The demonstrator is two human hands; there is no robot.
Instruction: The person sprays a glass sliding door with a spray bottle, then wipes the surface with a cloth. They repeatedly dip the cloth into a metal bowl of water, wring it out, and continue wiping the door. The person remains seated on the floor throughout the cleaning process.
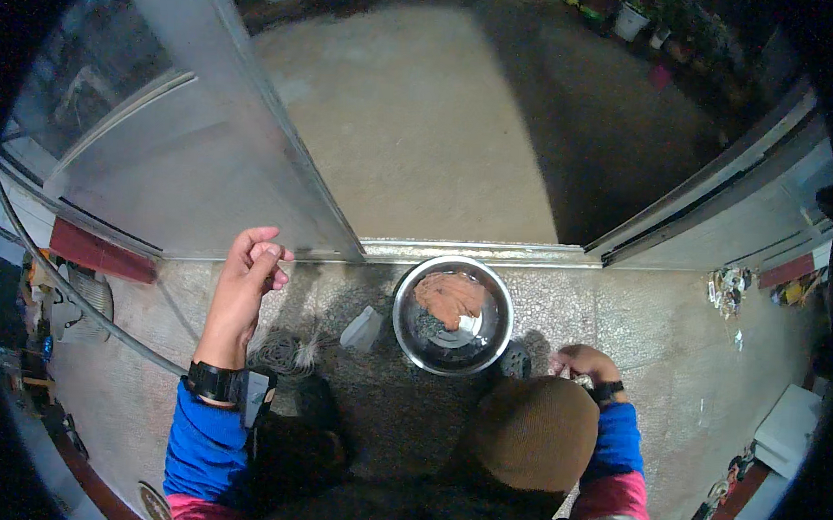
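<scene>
My left hand [252, 263] is raised in front of the glazed door, its fingers curled and the thumb near the index finger. I see nothing between them, though something thin could be hidden. Beside my right knee, my right hand [586, 361] has its fingers bent together. The knee partly covers it, and what it may hold is unclear. Between the hands a steel basin [401, 332] stands on the floor, with a wet-looking orange-brown cloth [450, 298] in it. A coil of grey cord [276, 350] with a pale frayed tuft [306, 356] lies below my left hand.
A crumpled white piece [362, 329] lies left of the basin. Behind the basin runs a metal door track [479, 252], with a door panel [184, 159] on the left. A grey hose [90, 308] curves in from the left. Clear plastic-like items [729, 291] lie at the right.
</scene>
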